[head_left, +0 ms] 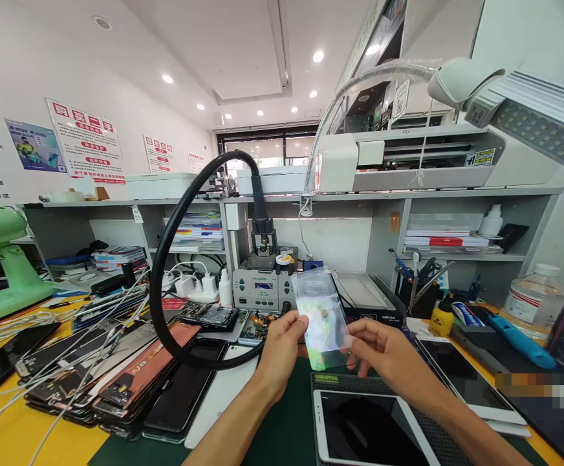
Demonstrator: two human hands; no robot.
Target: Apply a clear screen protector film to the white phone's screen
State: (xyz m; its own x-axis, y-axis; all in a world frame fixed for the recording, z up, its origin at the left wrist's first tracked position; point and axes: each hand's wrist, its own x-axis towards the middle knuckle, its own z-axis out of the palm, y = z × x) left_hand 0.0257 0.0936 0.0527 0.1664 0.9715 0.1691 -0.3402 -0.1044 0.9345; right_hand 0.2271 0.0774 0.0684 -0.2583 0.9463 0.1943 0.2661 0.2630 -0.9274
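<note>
A thin clear plastic packet [319,317] with a shiny, greenish sheen is held up in front of me, slightly tilted. My left hand [282,346] pinches its left edge between thumb and fingers. At the lower right edge, my right hand [376,349] has its thumb and fingertips closed on the packet. What lies inside it is hard to make out through the glare. Below my hands a white-framed tablet [369,424] with a dark screen lies face up on a black textured mat [330,380].
Stacked phone parts and screens [131,382] crowd the left, with loose white cables over them. A thick black hose [158,285] arcs up from the grey soldering station [262,289]. Rightward are another white tablet [471,372], a blue-handled tool [522,340] and a clear bottle [531,298].
</note>
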